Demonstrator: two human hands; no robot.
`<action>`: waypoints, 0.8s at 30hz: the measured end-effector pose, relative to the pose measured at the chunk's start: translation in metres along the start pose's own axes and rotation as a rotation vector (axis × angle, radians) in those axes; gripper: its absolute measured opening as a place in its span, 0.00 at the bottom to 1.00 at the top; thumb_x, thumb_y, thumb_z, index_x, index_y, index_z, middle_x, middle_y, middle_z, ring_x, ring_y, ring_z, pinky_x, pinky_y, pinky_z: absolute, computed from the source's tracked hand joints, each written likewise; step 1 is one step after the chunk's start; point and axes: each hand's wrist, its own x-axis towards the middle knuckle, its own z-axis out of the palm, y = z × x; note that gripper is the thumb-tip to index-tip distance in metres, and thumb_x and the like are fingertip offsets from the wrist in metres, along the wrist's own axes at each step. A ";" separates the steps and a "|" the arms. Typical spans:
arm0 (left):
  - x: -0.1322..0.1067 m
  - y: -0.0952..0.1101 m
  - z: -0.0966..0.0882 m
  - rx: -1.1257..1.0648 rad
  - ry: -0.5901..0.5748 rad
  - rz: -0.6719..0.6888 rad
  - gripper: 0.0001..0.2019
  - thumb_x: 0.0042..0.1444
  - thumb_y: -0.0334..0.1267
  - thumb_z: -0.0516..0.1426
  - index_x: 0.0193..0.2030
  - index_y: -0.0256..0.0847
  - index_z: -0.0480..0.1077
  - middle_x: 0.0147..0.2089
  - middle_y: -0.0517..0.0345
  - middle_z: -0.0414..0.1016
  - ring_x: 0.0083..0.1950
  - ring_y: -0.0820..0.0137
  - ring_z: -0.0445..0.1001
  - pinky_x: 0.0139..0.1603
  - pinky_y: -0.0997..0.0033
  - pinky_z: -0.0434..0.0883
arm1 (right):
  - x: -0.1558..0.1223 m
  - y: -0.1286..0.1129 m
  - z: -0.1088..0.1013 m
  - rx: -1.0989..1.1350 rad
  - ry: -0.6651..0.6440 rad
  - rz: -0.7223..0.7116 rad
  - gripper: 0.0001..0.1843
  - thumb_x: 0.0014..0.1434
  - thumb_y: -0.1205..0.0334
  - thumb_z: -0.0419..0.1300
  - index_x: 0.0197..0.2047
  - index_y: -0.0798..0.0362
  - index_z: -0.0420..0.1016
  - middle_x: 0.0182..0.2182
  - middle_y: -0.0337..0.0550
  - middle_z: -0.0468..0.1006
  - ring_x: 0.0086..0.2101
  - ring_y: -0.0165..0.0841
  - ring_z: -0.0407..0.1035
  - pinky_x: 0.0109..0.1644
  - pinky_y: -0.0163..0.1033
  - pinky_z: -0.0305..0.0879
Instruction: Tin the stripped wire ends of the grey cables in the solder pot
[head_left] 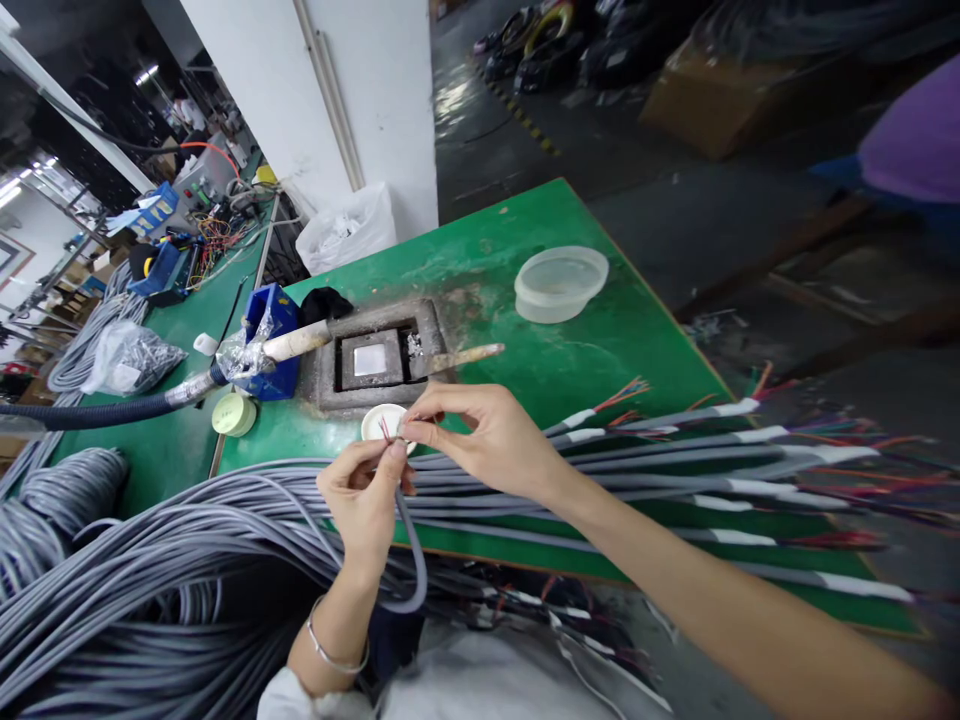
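My left hand (364,495) is closed around the end of a grey cable (414,560), which loops down below the fingers. Thin reddish wires (385,428) poke up from between the left thumb and fingers. My right hand (484,435) pinches close beside them at the wire ends; its fingertips cover what they grip. Just behind both hands is a small round white dish (373,420), partly hidden by them. Many more grey cables (247,490) lie beneath the hands, their white-wrapped ends and coloured wires (825,455) fanning out to the right.
A solder pot (322,385) with a bright square of metal and a flat stick (469,357) sits beyond the hands. Near it are an extraction hose (112,412), a blue bin (281,320), a round yellowish container (234,414) and a clear plastic tub (559,287).
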 end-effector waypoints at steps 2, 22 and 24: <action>0.000 0.000 -0.001 -0.012 0.012 -0.011 0.06 0.43 0.37 0.66 0.24 0.38 0.75 0.16 0.63 0.71 0.14 0.76 0.66 0.12 0.79 0.66 | 0.000 0.000 -0.001 0.018 -0.025 0.005 0.07 0.51 0.62 0.61 0.26 0.55 0.78 0.24 0.42 0.78 0.26 0.29 0.69 0.31 0.34 0.63; 0.000 0.007 -0.007 0.011 -0.042 -0.174 0.14 0.43 0.44 0.65 0.20 0.35 0.70 0.13 0.67 0.59 0.14 0.84 0.52 0.13 0.84 0.51 | 0.000 -0.002 -0.010 -0.123 0.132 -0.206 0.08 0.57 0.64 0.57 0.28 0.53 0.76 0.26 0.43 0.78 0.29 0.31 0.70 0.35 0.36 0.65; -0.001 0.008 -0.008 0.052 -0.074 -0.166 0.14 0.43 0.45 0.64 0.20 0.34 0.71 0.13 0.66 0.59 0.14 0.84 0.51 0.13 0.82 0.52 | 0.001 -0.003 -0.012 -0.117 0.046 -0.248 0.06 0.56 0.64 0.59 0.30 0.52 0.76 0.28 0.42 0.78 0.31 0.31 0.70 0.38 0.37 0.65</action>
